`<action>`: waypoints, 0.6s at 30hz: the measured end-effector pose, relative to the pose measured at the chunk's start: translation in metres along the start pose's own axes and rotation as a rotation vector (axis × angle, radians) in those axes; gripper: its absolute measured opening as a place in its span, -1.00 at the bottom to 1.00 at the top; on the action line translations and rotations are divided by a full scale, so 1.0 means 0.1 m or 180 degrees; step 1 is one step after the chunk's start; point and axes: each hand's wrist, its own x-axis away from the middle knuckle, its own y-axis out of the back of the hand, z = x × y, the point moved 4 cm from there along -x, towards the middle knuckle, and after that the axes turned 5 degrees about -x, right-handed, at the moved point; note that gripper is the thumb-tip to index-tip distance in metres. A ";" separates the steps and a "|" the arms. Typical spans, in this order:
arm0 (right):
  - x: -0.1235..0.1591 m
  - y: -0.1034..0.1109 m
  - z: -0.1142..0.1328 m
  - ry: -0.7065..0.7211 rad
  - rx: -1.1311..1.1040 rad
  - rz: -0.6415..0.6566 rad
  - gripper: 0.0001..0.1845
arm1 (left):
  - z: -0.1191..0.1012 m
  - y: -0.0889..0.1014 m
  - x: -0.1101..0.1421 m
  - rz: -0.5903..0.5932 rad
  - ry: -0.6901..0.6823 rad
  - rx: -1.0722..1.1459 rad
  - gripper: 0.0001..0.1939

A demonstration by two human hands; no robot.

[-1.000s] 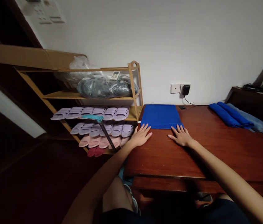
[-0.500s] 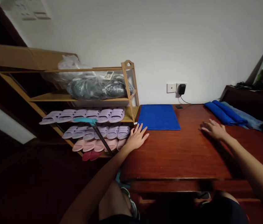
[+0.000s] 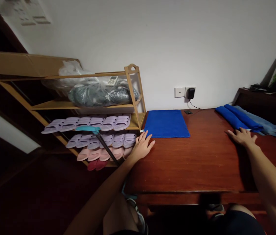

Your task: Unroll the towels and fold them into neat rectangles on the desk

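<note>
A blue cloth (image 3: pixel 167 123) lies flat and square on the wooden table (image 3: pixel 189 163), near the wall. My left hand (image 3: pixel 142 146) is at its near left corner, fingers spread, with the fingertips by a small white tag. On the right, two rolled or folded blue cloths (image 3: pixel 238 119) lie side by side, with a grey-blue cloth (image 3: pixel 262 121) beyond them. My right hand (image 3: pixel 244 137) is at the near edge of the blue pair, fingers apart, palm down. Whether its fingertips touch the cloth, I cannot tell.
Left of the table stands a wooden rack (image 3: pixel 134 94) with lilac slippers (image 3: pixel 108 123), pink slippers (image 3: pixel 96 153) and bagged items (image 3: pixel 101 93). A turquoise-topped pole (image 3: pixel 87 130) leans before it. A black plug adapter (image 3: pixel 191 93) sits in the wall socket, its cord running right.
My right hand has moved to the right, from the open tabletop to the near edge of the folded blue cloths. My left hand stays at the flat cloth's corner. The view has shifted slightly.
</note>
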 end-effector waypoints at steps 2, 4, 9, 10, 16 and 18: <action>0.03 0.03 0.09 0.0062 0.0011 0.0172 -0.11 | 0.00 0.00 0.00 -0.0004 -0.0003 -0.0016 -0.50; 0.11 0.07 0.23 0.0285 0.0140 0.0269 -0.14 | 0.00 -0.01 -0.01 -0.0019 -0.0020 -0.0038 -0.50; 0.55 0.18 0.65 0.0764 0.0513 0.0217 -0.32 | 0.01 -0.02 -0.01 -0.0038 -0.0041 -0.0050 -0.51; 0.69 0.21 0.74 0.0863 0.0586 0.0182 -0.33 | 0.01 -0.02 -0.01 -0.0037 -0.0044 -0.0039 -0.51; 1.65 0.57 1.41 0.1584 0.0661 0.0044 -0.27 | -0.02 0.04 0.02 -0.0108 -0.0068 -0.0002 -0.53; 1.97 0.69 1.63 0.1695 0.0487 0.0141 -0.27 | -0.03 0.07 0.03 -0.0168 -0.0109 0.0011 -0.54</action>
